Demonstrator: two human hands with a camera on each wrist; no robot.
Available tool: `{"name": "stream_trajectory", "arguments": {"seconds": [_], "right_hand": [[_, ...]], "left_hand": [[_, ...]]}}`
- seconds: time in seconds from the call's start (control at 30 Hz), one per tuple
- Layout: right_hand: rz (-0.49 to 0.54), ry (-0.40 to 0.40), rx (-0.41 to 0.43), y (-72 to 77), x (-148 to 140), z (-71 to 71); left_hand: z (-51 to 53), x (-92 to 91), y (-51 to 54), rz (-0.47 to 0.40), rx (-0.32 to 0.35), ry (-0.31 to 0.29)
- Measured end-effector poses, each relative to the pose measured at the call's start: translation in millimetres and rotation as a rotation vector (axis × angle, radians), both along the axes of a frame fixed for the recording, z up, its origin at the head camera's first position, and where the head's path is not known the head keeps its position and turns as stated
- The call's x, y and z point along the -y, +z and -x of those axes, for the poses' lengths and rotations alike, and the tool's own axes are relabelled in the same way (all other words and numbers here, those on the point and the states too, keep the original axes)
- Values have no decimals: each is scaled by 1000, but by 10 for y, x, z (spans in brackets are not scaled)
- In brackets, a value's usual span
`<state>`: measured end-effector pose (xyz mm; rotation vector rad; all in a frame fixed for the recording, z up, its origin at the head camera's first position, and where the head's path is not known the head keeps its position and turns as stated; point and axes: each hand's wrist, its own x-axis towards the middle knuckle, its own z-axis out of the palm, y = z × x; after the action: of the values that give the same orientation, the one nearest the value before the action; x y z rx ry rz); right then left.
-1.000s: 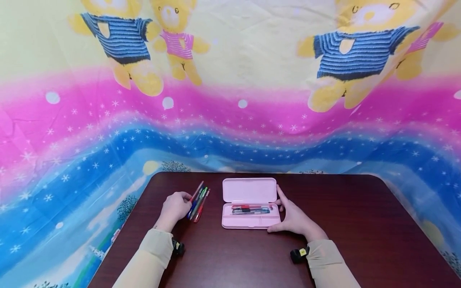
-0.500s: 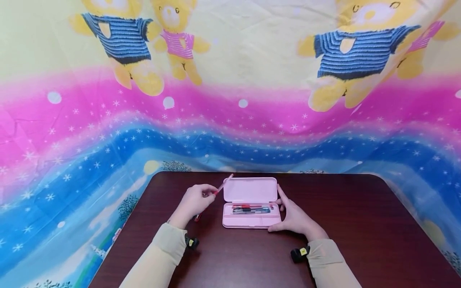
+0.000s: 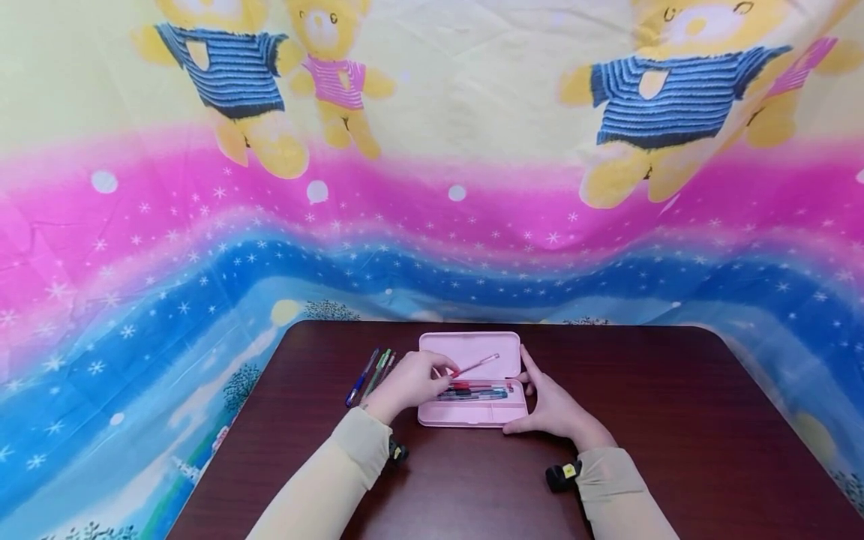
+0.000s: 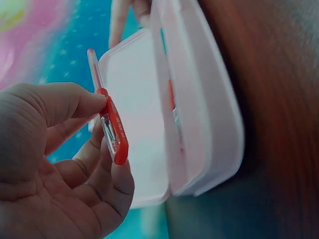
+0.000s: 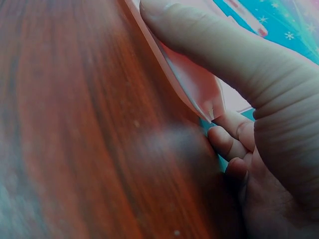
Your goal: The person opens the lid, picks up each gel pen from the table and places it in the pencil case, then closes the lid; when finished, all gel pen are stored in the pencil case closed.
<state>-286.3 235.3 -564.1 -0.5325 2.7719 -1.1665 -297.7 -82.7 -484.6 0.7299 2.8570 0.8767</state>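
Observation:
A red gel pen with a clear barrel (image 3: 475, 366) is pinched between thumb and fingers of my left hand (image 3: 412, 382), above the left part of an open pink pencil case (image 3: 455, 414). The left wrist view shows the pen's red cap and clip (image 4: 117, 130) close to the case, not touching it. Several pens (image 3: 482, 393) lie lengthwise in the case's back compartment, partly behind my left hand. My right hand (image 3: 556, 409) holds the case's right end, thumb at the front corner (image 5: 174, 27) and fingers along the back and lid side.
Left of the case, a blue pen (image 3: 362, 379), a green pen (image 3: 379, 367) and another slim pen lie on the dark wooden table (image 3: 445, 480), partly covered by my left forearm. A printed curtain (image 3: 432, 247) hangs behind the table's far edge.
My left hand has lifted the red gel pen from the group on the left and carried it rightward over the pencil case. My right hand has stayed at the case's right end.

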Motion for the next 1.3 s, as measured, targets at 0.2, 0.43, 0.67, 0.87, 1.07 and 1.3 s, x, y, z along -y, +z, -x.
{"name": "stream_trajectory", "arguments": {"seconds": [0.2, 0.43, 0.67, 0.87, 1.07, 1.3], "right_hand": [[-1, -7, 8, 5, 4, -6], [13, -4, 13, 30, 0, -12], [8, -1, 7, 30, 0, -17], [16, 7, -15, 24, -1, -9], [9, 4, -9, 20, -4, -12], [18, -1, -8, 25, 4, -21]], "left_hand": [[-8, -154, -112, 73, -27, -67], [-34, -220, -183, 169, -99, -94], [-32, -248, -261, 208, -125, -122], [-37, -258, -280, 224, -123, -129], [-40, -253, -282, 222, -113, -122], [-53, -240, -296, 195, -136, -107]]}}
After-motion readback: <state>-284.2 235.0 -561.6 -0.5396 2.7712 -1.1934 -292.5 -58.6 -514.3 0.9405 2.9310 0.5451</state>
